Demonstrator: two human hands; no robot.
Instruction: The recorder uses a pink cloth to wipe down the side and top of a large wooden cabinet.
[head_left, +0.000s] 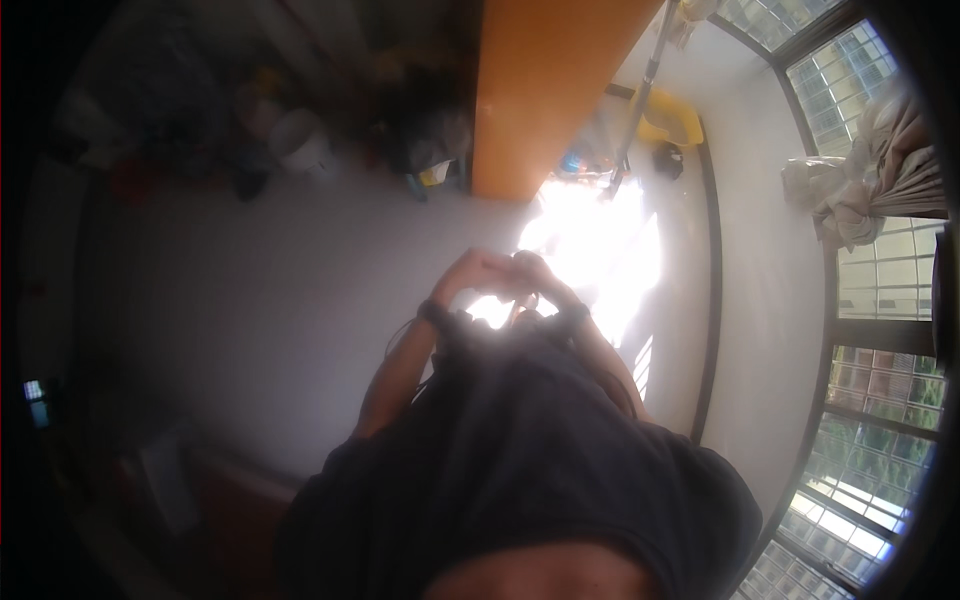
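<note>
My left hand (480, 271) and my right hand (538, 274) meet in front of my body, fingers bent towards each other. They touch or overlap, and the glare blurs them. Whether anything small lies between the fingers I cannot tell. Each wrist wears a dark band, the left band (435, 311) and the right band (574, 315). Thin dark cables (390, 341) hang by my left forearm. Below the hands is a dark shirt (525, 435) on my body. Behind them a patch of sunlight (600, 240) glares on the pale floor (300, 292).
An orange-brown wooden panel (547, 90) stands ahead. Right of it are a long metal pole (643, 97) and a yellow plastic basin (675, 120). A white bucket (298, 139) sits among dim clutter at far left. Barred windows (885, 397) and a tied curtain (885, 172) line the right wall.
</note>
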